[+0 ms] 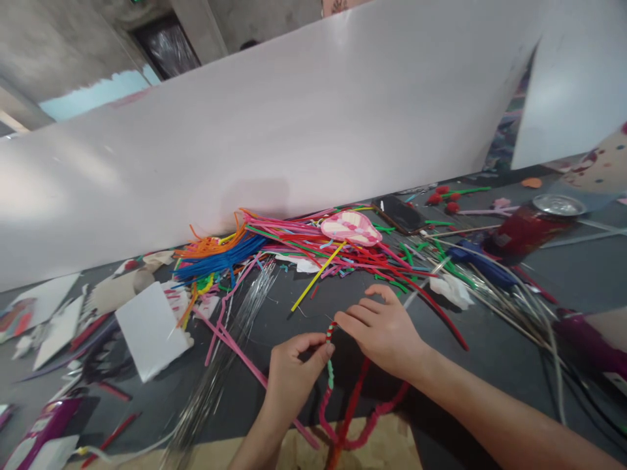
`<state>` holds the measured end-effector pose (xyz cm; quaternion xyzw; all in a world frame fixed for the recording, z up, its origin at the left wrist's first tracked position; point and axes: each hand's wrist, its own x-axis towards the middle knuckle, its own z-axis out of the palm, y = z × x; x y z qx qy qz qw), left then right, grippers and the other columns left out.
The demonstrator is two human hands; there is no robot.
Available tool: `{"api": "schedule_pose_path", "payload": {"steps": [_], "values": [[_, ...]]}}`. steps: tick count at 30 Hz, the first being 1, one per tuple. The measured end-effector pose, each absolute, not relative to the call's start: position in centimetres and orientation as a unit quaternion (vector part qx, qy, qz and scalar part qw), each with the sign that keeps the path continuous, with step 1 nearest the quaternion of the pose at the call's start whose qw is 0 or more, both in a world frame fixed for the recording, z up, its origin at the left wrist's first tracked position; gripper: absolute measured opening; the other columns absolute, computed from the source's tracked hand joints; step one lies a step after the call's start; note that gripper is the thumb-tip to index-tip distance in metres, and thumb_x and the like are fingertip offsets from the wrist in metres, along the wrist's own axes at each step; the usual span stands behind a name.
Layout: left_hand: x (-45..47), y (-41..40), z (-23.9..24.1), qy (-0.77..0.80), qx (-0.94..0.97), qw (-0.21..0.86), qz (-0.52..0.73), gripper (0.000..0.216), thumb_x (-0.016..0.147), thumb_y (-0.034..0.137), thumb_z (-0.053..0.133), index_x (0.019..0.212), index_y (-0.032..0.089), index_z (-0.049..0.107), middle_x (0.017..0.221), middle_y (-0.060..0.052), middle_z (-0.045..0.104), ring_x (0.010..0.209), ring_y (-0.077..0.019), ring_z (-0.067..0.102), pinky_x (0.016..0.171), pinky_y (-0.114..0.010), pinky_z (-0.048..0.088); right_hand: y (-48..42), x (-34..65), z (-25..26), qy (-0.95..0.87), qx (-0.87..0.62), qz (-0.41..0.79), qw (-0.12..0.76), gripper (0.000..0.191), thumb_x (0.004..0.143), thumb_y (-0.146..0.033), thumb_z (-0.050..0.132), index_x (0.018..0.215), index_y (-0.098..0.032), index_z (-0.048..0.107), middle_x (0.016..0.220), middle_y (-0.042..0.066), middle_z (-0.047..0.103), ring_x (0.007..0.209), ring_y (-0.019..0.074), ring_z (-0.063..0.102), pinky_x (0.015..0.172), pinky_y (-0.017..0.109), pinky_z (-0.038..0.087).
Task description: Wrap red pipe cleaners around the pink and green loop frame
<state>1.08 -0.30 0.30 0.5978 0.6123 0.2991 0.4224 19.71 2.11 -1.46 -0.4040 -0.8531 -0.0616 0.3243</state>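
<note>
Your left hand and right hand are both bare, with slender, rounded fingers and narrow wrists widening smoothly into bare forearms.

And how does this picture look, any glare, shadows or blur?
In the head view, soft glare whitens the board, with a faint shadow low on it; in the head view, the can near the right edge leans, probably from wide-angle distortion; also in the head view, the wires look smeared, while the left hand reads fairly clearly.
</note>
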Motion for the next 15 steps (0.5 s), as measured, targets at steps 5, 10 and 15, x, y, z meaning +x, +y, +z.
{"api": "schedule_pose_path", "payload": {"steps": [5,10,15], "values": [[1.36,-0.15,0.29,0.569,0.466,0.582,0.347,0.034,0.066,0.027,0.072,0.096,0.017,0.060,0.064,0.001,0.067,0.061,-0.0129,0.060,0.060,-0.021,0.045,1.97,19.48,-1.34,-0.857,-0.400,-0.075,0.315,0.020,0.085,-0.010,0.044,0.089,-0.019,0.062,0.061,-0.001,0.058,0.061,0.0125,0.047,0.086,0.038,0.027],[1.32,-0.18,0.30,0.507,0.442,0.643,0.366,0.019,0.072,0.025,0.068,0.087,0.016,0.059,0.069,0.000,0.065,0.065,-0.0104,0.057,0.066,-0.021,0.044,2.06,19.46,-1.35,-0.858,-0.401,-0.071,0.311,0.018,0.086,-0.012,0.045,0.087,-0.020,0.062,0.060,-0.001,0.056,0.061,0.0122,0.046,0.087,0.037,0.026],[1.70,-0.48,0.59,0.500,0.414,0.664,0.371,0.027,0.060,0.013,0.072,0.083,0.015,0.059,0.069,0.001,0.060,0.063,-0.0086,0.051,0.059,-0.017,0.039,2.13,19.48,-1.38,-0.859,-0.401,-0.065,0.311,0.018,0.084,-0.010,0.046,0.089,-0.019,0.062,0.060,-0.001,0.057,0.061,0.0126,0.047,0.087,0.038,0.027]]}}
